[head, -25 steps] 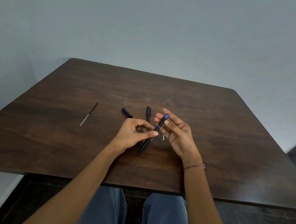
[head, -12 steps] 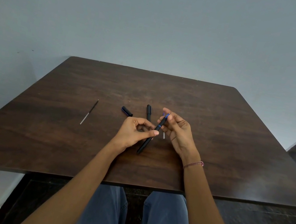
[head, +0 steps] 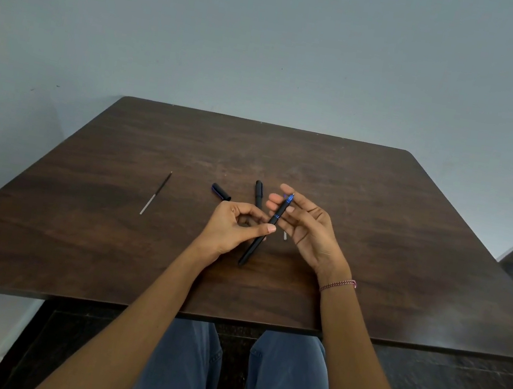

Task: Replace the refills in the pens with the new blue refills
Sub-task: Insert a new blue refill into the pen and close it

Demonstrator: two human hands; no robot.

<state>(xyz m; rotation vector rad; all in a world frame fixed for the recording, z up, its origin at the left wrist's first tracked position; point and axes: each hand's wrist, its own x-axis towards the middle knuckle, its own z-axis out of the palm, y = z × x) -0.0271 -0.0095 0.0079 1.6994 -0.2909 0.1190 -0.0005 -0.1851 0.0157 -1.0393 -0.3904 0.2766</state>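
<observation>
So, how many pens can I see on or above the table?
2. One pen is held in both hands, over the table. The other pen lies behind the hands, partly hidden.

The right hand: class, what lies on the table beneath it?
Below the right hand, a pale stick end pokes out onto the table; the hand covers the rest. A black pen lies left of it.

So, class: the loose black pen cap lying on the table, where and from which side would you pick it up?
Pinch the pen cap across its short middle, coming straight down from above. It lies flat on the table, clear of the left hand and the second pen, so both long sides are open.
</observation>
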